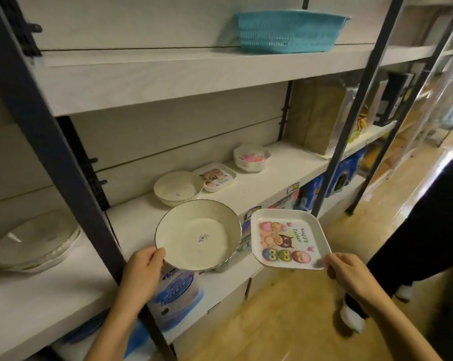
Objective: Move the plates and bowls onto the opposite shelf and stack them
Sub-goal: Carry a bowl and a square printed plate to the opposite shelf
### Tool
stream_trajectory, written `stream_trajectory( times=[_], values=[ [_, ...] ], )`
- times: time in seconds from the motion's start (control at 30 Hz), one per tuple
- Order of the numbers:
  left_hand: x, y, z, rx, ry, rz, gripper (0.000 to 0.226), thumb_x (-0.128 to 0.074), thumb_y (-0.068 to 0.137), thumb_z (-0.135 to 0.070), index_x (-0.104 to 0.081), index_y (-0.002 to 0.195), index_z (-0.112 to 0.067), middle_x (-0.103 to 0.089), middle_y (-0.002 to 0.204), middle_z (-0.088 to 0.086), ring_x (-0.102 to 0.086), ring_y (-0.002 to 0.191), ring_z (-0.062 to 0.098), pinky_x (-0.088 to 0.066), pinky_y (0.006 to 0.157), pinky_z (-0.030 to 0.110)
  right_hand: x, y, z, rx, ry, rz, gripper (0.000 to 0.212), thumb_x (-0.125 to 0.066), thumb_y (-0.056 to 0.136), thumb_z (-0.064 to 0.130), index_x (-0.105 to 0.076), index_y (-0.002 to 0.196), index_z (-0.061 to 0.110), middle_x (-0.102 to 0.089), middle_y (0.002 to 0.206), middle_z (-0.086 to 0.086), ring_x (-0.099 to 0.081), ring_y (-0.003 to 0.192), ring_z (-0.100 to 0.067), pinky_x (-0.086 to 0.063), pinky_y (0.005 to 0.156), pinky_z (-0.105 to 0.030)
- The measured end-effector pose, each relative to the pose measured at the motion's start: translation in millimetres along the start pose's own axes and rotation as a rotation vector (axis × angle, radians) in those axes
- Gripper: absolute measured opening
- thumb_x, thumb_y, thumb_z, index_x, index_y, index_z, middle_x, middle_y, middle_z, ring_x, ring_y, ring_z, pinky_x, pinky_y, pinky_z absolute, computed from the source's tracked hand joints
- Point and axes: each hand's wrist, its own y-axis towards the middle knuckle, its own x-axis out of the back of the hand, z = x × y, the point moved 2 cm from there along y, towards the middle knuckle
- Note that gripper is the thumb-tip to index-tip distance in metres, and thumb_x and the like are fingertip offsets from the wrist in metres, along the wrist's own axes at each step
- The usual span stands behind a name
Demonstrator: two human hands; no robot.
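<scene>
My left hand [145, 264] grips the near rim of a round white bowl [198, 234] with a barcode sticker, held over the front edge of the white shelf [259, 183]. My right hand [346, 272] pinches a corner of a square white plate [289, 238] printed with cartoon owls, held out in front of the shelf. On the shelf behind stand a stack of white bowls [178, 188], a square printed plate [216, 177] and a stack of small scalloped dishes [251, 157].
A dark metal upright [71, 178] divides the shelf; left of it lies a stack of clear glass plates [36, 243]. A turquoise basket [289, 31] sits on the shelf above. Blue packages fill the shelf below. Another person's dark leg [423, 230] stands at the right.
</scene>
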Motion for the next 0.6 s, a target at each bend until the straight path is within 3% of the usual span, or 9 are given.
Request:
stream_trajectory(
  times=[0.17, 0.33, 0.6],
  values=[
    [-23.8, 53.8, -13.8, 0.027, -0.003, -0.086, 0.035, -0.043, 0.093, -0.014, -0.047, 0.059, -0.007, -0.047, 0.06, 0.008, -0.042, 0.058, 0.018, -0.031, 0.055, 0.028, -3.3, 75.9, 26.6, 0.075, -0.014, 0.068, 0.045, -0.048, 0.092, 0.012, -0.048, 0.047, 0.011, -0.046, 0.035, 0.003, -0.04, 0.045, -0.014, -0.032, 0.052, -0.027],
    [-32.9, 95.7, -20.7, 0.095, -0.007, -0.204, 0.037, -0.043, 0.093, -0.013, -0.045, 0.057, -0.009, -0.046, 0.058, 0.006, -0.04, 0.055, 0.016, -0.027, 0.052, 0.028, -13.1, 140.9, 53.1, 0.134, 0.001, 0.182, 0.033, -0.047, 0.093, 0.016, -0.054, 0.063, 0.006, -0.048, 0.059, -0.007, -0.044, 0.06, -0.023, -0.035, 0.063, -0.033],
    [-44.4, 169.4, -9.1, 0.26, 0.049, -0.305, 0.042, -0.043, 0.093, -0.012, -0.045, 0.052, -0.014, -0.05, 0.058, 0.005, -0.046, 0.065, 0.026, -0.03, 0.055, 0.03, -43.1, 237.7, 80.6, 0.15, -0.041, 0.342, 0.034, -0.045, 0.094, 0.017, -0.055, 0.064, 0.005, -0.048, 0.059, -0.009, -0.041, 0.059, -0.021, -0.033, 0.062, -0.034]
  ],
)
